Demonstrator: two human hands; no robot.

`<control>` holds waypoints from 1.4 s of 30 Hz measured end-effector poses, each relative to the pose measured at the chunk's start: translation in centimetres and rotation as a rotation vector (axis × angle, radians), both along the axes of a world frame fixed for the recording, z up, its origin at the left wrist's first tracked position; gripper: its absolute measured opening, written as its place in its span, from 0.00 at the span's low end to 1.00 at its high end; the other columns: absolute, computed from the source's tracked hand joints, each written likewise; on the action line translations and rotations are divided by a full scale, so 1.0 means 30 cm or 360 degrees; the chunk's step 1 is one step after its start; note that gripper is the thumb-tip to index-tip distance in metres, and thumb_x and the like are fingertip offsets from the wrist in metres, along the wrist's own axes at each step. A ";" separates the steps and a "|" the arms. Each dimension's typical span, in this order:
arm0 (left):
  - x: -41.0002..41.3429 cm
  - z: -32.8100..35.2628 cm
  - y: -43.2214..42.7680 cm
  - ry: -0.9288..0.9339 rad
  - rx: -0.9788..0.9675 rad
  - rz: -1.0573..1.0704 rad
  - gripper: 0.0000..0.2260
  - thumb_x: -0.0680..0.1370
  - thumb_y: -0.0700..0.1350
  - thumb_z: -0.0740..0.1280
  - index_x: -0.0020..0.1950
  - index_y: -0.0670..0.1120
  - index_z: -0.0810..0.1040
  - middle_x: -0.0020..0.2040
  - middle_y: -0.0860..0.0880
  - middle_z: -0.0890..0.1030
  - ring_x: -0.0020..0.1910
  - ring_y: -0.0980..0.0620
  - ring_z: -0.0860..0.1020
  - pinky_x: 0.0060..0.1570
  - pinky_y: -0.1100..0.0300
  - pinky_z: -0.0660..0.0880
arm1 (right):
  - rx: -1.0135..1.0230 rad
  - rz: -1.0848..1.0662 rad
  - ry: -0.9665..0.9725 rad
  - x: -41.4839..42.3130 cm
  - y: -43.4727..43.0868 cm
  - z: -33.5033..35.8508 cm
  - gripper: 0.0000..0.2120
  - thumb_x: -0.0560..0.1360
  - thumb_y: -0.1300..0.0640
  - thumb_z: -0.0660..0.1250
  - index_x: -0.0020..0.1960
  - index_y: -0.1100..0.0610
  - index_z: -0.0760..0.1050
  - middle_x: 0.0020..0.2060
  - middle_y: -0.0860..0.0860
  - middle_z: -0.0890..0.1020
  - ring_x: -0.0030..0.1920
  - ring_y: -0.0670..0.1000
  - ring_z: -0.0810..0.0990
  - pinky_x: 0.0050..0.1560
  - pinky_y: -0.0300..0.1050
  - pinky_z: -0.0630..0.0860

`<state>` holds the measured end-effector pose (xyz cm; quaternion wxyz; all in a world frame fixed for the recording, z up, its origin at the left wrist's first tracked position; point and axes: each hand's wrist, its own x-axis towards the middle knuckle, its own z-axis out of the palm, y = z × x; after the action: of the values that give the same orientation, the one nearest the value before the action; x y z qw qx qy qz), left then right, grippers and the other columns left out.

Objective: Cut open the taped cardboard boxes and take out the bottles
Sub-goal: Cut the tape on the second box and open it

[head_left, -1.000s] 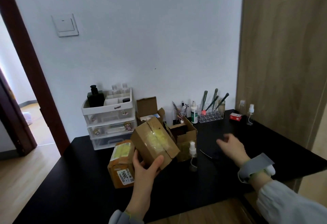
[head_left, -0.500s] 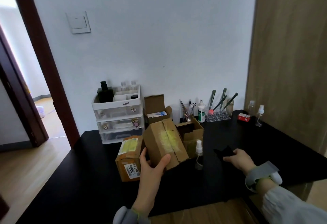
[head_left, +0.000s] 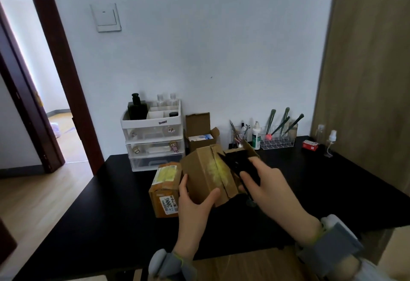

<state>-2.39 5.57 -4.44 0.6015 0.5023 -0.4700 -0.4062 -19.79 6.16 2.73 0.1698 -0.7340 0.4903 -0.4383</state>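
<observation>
My left hand [head_left: 195,205] grips a brown cardboard box [head_left: 206,176] with yellowish tape along its top seam and holds it tilted above the black table [head_left: 111,214]. My right hand [head_left: 266,189] holds a black cutter [head_left: 237,165], whose tip rests at the far end of that taped seam. A second taped box [head_left: 165,189] with a white "2006" label lies on the table just left of the held one. Behind my right hand an opened box [head_left: 249,147] is mostly hidden.
A white drawer organiser [head_left: 153,138] with a dark bottle stands at the back wall beside an open small box [head_left: 199,132]. A white bottle [head_left: 256,135], brush rack [head_left: 279,138], red packet [head_left: 310,145] and clear spray bottle [head_left: 330,143] line the back right. A wooden panel [head_left: 366,81] borders the table.
My right hand picked the black cutter up off the table and brought it left to the taped seam. My left hand kept hold of the box.
</observation>
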 end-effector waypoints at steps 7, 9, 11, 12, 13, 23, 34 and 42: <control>0.018 -0.009 0.004 -0.0156 -0.0081 0.0168 0.47 0.59 0.63 0.74 0.73 0.63 0.54 0.71 0.52 0.65 0.68 0.50 0.67 0.65 0.44 0.70 | 0.0010 -0.0115 0.0375 0.062 0.016 -0.021 0.05 0.79 0.55 0.61 0.52 0.53 0.74 0.36 0.47 0.80 0.34 0.46 0.81 0.34 0.41 0.80; 0.018 -0.022 0.006 -0.0242 -0.0095 0.0271 0.44 0.61 0.62 0.74 0.72 0.66 0.55 0.69 0.53 0.65 0.65 0.53 0.68 0.62 0.50 0.70 | 0.0019 -0.0120 0.0373 0.071 0.017 -0.015 0.05 0.78 0.55 0.61 0.51 0.55 0.74 0.37 0.48 0.81 0.34 0.48 0.82 0.36 0.45 0.81; 0.005 -0.033 0.012 -0.0346 -0.0112 0.0378 0.40 0.62 0.61 0.74 0.69 0.70 0.56 0.62 0.56 0.64 0.58 0.56 0.68 0.53 0.59 0.68 | 0.0031 -0.0160 0.0388 0.079 0.013 -0.003 0.05 0.78 0.56 0.61 0.51 0.55 0.75 0.38 0.50 0.81 0.35 0.49 0.82 0.38 0.46 0.82; -0.004 -0.037 0.015 -0.0389 -0.0117 0.0414 0.39 0.62 0.61 0.74 0.67 0.72 0.57 0.58 0.57 0.63 0.56 0.57 0.68 0.51 0.61 0.67 | 0.0043 -0.0177 0.0398 0.088 0.009 0.002 0.05 0.78 0.56 0.61 0.51 0.55 0.75 0.39 0.50 0.82 0.36 0.49 0.82 0.40 0.45 0.82; -0.014 -0.040 0.017 -0.0417 -0.0120 0.0437 0.38 0.62 0.61 0.74 0.66 0.73 0.57 0.55 0.58 0.62 0.55 0.56 0.68 0.50 0.62 0.67 | 0.0060 -0.0190 0.0415 0.100 0.005 0.006 0.06 0.78 0.56 0.60 0.52 0.55 0.74 0.40 0.50 0.82 0.38 0.49 0.82 0.42 0.45 0.81; -0.036 -0.058 0.029 -0.0568 -0.0246 0.0550 0.38 0.60 0.60 0.73 0.63 0.77 0.56 0.51 0.57 0.59 0.56 0.53 0.66 0.56 0.57 0.70 | 0.0425 -0.0143 0.0216 0.115 0.000 -0.035 0.07 0.78 0.59 0.61 0.51 0.59 0.76 0.45 0.55 0.83 0.46 0.54 0.82 0.49 0.49 0.80; -0.020 -0.045 0.000 -0.0439 -0.0158 0.0549 0.38 0.64 0.56 0.76 0.70 0.66 0.62 0.55 0.53 0.61 0.59 0.51 0.66 0.63 0.49 0.70 | 0.0399 -0.0134 0.0146 0.090 0.045 -0.093 0.05 0.78 0.57 0.61 0.47 0.56 0.75 0.37 0.53 0.83 0.33 0.48 0.84 0.37 0.45 0.83; -0.051 -0.055 -0.001 -0.0472 -0.0269 0.0550 0.34 0.63 0.54 0.77 0.65 0.67 0.65 0.52 0.56 0.60 0.55 0.56 0.64 0.51 0.63 0.65 | 0.0549 -0.0055 0.0048 -0.009 0.068 -0.084 0.05 0.78 0.60 0.62 0.45 0.58 0.75 0.37 0.54 0.84 0.31 0.50 0.85 0.29 0.36 0.79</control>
<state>-3.92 5.53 -6.09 0.6264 0.5773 -0.4925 -0.1782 -20.07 8.19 0.21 0.2784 -0.6920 0.5732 -0.3393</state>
